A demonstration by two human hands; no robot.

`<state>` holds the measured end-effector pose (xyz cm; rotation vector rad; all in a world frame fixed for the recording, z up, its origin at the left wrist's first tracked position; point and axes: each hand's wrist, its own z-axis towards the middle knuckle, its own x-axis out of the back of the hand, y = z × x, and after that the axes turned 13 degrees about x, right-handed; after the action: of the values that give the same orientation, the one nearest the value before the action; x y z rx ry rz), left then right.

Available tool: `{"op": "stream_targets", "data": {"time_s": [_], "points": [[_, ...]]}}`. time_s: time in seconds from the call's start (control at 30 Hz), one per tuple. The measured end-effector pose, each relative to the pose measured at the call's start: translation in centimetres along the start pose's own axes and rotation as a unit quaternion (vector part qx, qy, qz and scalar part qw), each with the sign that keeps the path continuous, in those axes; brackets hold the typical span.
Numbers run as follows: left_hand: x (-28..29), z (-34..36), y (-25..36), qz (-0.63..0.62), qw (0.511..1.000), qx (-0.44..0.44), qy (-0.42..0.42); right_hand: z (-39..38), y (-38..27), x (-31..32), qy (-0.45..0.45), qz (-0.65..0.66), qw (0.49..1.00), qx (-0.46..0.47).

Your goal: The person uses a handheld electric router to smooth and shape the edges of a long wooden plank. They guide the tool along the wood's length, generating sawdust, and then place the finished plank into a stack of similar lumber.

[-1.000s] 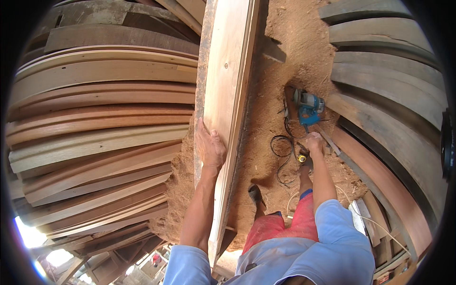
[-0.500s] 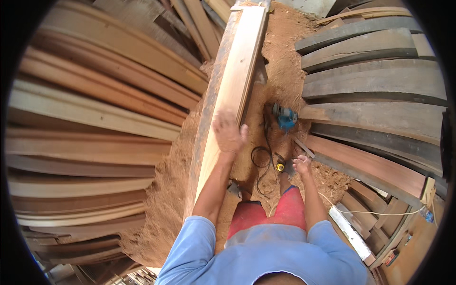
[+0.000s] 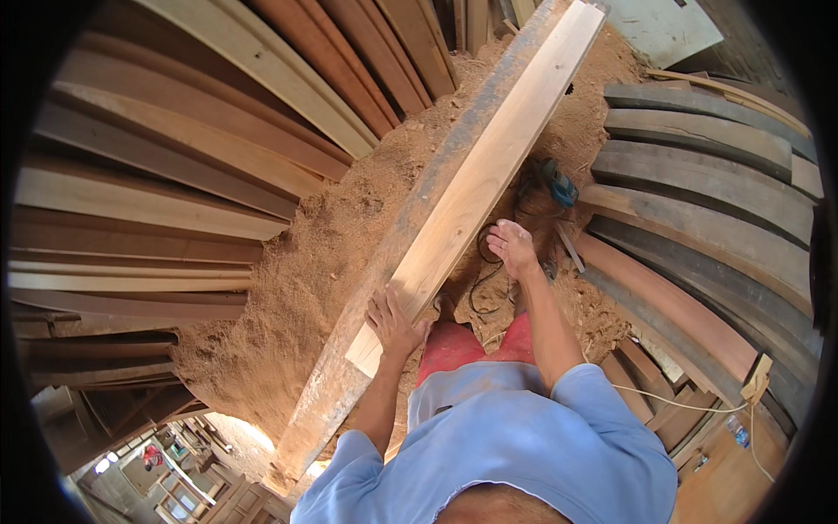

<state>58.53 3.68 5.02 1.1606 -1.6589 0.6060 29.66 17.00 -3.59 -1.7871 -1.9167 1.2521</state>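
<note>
looks down on sawdust [image 3: 340,218], brown planks [image 3: 175,153] at ten o'clock, grey boards [image 3: 716,179] at three. has a pale board [image 3: 478,188] on a scuffed beam [image 3: 339,371], aimed at one. rests the left hand [image 3: 394,325], fingers slightly spread, on its near end; holds the right hand [image 3: 513,249] just beside it, half curled, apparently empty. sees, past that, a blue power tool [image 3: 561,186] at two.

Brown and pale boards [image 3: 148,203] fan out along the left, their inner ends by heaped sawdust [image 3: 253,341]. On the right lie rows of grey planks [image 3: 716,185], with a reddish plank [image 3: 668,301] among them. A pale panel [image 3: 659,31] is at the upper right. Lower right, a thin cord [image 3: 681,404] runs to a wood block [image 3: 758,378] near a bluish bottle [image 3: 738,430]. Far off at lower left, wooden frames [image 3: 229,502] show
</note>
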Motion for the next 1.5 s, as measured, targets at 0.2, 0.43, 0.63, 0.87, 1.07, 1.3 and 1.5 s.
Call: {"op": "stream_targets", "data": {"time_s": [0.2,0.43,0.63,0.87,1.07,1.3,1.5], "points": [[2.7,2.6,-0.9,0.027,0.995,-0.036,-0.09,-0.2,0.0,-4.4,-0.018,0.008,1.0,0.009],[1.9,8.5,-6.6,-0.105,0.964,-0.142,-0.201,0.9,-0.7,-8.5,0.033,-0.1,0.993,0.043],[4.7,12.4,-8.1,-0.092,0.927,-0.112,-0.346,0.9,-2.0,-14.4,0.053,-0.164,0.977,0.125],[8.0,9.3,-3.9,-0.105,0.978,-0.157,-0.09,5.6,-0.9,-17.1,0.104,-0.383,0.905,0.154],[8.5,8.3,-4.4,-0.095,0.982,-0.146,-0.078,5.8,-2.5,-17.8,0.167,-0.369,0.883,0.238],[7.6,8.5,-4.7,-0.094,0.981,-0.158,-0.06,10.3,-3.8,-20.7,0.218,-0.536,0.778,0.245],[7.4,8.8,-4.9,-0.13,0.974,-0.164,-0.086,11.8,-5.4,-18.4,0.235,-0.513,0.796,0.218]]}}
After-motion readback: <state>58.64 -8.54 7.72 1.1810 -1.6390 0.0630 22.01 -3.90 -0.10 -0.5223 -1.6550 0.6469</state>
